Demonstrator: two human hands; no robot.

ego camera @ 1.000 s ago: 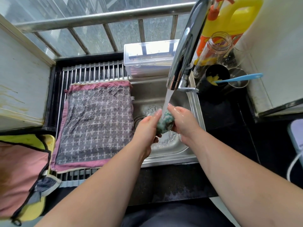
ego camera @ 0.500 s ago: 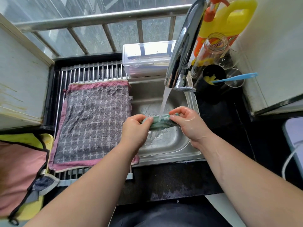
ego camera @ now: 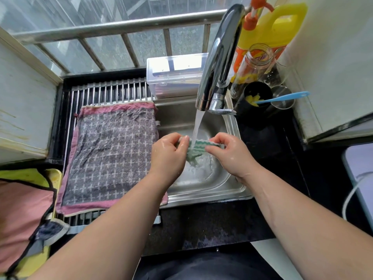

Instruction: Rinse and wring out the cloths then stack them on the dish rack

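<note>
My left hand (ego camera: 168, 153) & right hand (ego camera: 230, 153) pinch green cloth (ego camera: 196, 147) taut under running tap (ego camera: 219, 63), over sink (ego camera: 232, 126).

Wet green cloth (ego camera: 196, 151), prob. wavy-striped, stretched over sink (ego camera: 224, 178); grey checked cloth (ego camera: 113, 154) flat on dish rack (ego camera: 113, 90).

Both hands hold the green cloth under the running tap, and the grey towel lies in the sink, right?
No: head view shows the grey towel spread on the dish rack, beside the sink. Left hand and right hand do hold the green cloth under the tap.
</note>
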